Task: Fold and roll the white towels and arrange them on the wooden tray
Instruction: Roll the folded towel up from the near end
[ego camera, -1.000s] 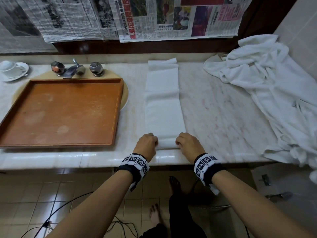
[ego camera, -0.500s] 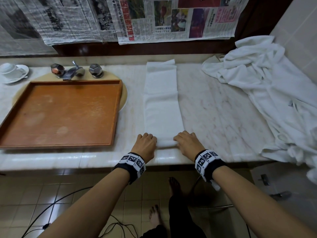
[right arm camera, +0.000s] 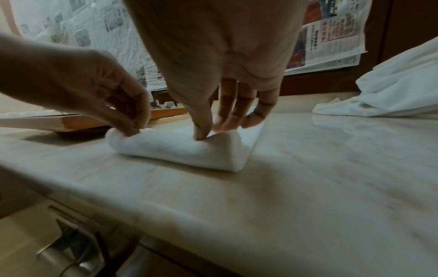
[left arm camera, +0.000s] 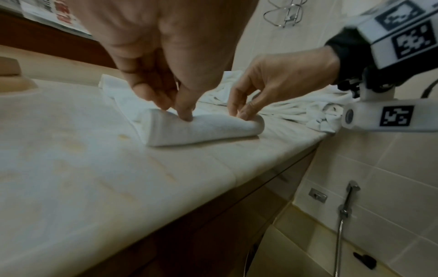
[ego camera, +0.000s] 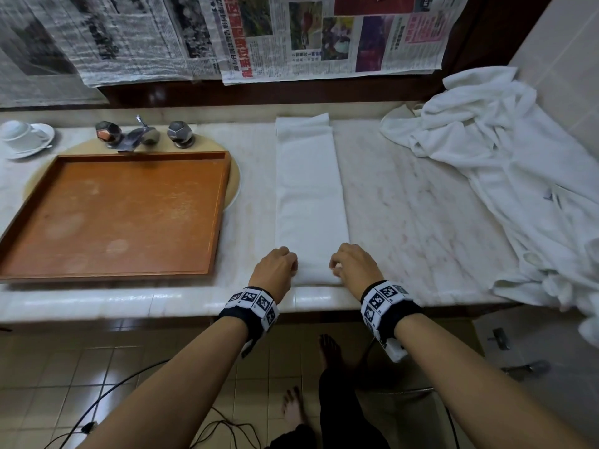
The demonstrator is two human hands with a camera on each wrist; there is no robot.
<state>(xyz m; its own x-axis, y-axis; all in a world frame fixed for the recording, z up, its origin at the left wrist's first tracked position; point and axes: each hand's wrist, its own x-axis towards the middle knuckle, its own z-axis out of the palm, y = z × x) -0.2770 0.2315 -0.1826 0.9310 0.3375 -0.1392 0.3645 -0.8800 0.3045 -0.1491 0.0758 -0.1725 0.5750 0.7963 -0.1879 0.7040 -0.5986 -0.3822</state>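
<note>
left hand [ego camera: 275,268] and right hand [ego camera: 353,265] are both pinching the near end of the folded towel [ego camera: 309,196], fingers curled over the little roll i've started at the near counter [ego camera: 421,202] edge. the strip's long axis runs straight away from me, so i'd guess rolling goes far-ward, both hands equally close. wooden tray [ego camera: 223,196] sits empty just left; towel pile [ego camera: 518,163] far right.

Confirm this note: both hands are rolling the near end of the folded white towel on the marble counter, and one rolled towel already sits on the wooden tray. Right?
Not quite. The wooden tray holds no towel at all, as the head view shows. The rest stands: the left hand and right hand pinch the near end of the folded white towel into a first roll on the marble counter.
</note>
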